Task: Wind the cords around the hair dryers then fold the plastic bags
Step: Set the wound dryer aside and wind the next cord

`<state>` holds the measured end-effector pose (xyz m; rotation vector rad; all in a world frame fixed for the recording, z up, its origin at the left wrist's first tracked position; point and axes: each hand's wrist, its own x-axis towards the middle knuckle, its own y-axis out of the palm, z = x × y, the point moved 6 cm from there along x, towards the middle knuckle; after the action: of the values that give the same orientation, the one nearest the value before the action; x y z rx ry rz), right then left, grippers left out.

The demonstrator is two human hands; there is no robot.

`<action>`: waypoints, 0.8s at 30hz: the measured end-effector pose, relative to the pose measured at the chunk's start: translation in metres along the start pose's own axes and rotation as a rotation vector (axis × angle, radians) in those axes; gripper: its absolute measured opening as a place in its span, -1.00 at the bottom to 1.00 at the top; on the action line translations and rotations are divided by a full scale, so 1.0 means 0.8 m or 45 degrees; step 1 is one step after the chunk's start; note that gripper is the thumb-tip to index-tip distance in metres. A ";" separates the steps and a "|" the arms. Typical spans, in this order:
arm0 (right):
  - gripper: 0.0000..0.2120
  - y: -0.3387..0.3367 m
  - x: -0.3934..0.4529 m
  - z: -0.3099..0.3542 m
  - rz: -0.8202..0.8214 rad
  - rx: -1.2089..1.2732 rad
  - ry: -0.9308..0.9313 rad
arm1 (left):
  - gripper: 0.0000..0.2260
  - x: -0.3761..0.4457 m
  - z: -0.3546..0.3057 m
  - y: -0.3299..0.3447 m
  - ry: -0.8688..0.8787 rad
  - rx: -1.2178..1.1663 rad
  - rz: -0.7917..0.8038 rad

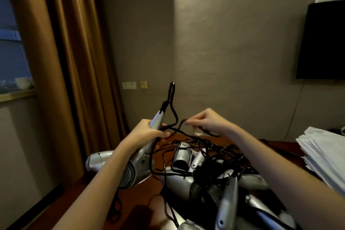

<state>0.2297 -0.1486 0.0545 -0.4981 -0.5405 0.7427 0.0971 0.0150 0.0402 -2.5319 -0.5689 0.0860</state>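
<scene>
Two hands raised over a desk (149, 188) piled with silver dryers.
Head view: left hand (149, 133) grips the hair dryer (139, 157) by its handle at 9 o'clock; right hand (209, 122) pinches its black cord (174, 115). White bags (324, 155) stacked at 3 o'clock.

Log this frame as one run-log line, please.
step: cord winding | left hand: grips hair dryer handle | right hand: pinches cord | plastic bags: untouched

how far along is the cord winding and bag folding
Nothing looks finished. In hand: the left hand grips a silver hair dryer by its handle while the right hand pinches its black cord. Left: the tangled pile of dryers and the unfolded stack of bags.
</scene>
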 end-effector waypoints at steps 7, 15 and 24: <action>-0.78 -0.043 -0.024 0.061 0.015 0.722 0.007 | -0.79 -0.008 -0.081 0.072 0.236 -0.406 0.157; -0.82 -0.062 -0.065 0.021 -0.068 0.893 -0.045 | -0.89 -0.014 -0.112 0.118 0.316 -0.353 0.211; -0.56 -0.073 -0.134 -0.097 0.230 -0.054 0.419 | -0.76 -0.003 -0.095 0.069 0.241 -0.071 -0.096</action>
<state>0.2407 -0.2826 0.0010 -0.6998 -0.2060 0.8023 0.1292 -0.0657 0.0766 -2.5329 -0.5970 -0.1969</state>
